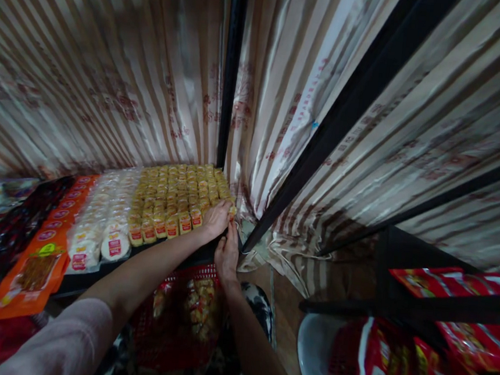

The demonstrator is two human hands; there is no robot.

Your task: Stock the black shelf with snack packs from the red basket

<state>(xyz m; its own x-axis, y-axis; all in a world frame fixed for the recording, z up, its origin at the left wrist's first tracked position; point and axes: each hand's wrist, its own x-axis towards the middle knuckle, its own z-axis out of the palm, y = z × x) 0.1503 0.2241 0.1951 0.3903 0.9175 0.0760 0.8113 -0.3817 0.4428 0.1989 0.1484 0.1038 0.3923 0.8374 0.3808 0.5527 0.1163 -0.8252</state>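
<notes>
At the near right corner of the shelf, my left hand (216,219) and my right hand (227,257) meet at a small yellow wrapped snack cake (232,211). The fingers of my left hand bend around it, and my right fingertips pinch it from below. Beside my left hand stand neat rows of the same yellow packets (167,201), red labels facing front. Under my forearms, a red plastic basket (205,272) holds more loose yellow packets (202,309).
Left along the shelf are white round packets (116,243), orange snack bags (35,271) and dark packs (13,242). Striped curtains (110,82) hang behind black posts (324,135). To the right are red packages (447,280) on a black rack and a white tub (317,348).
</notes>
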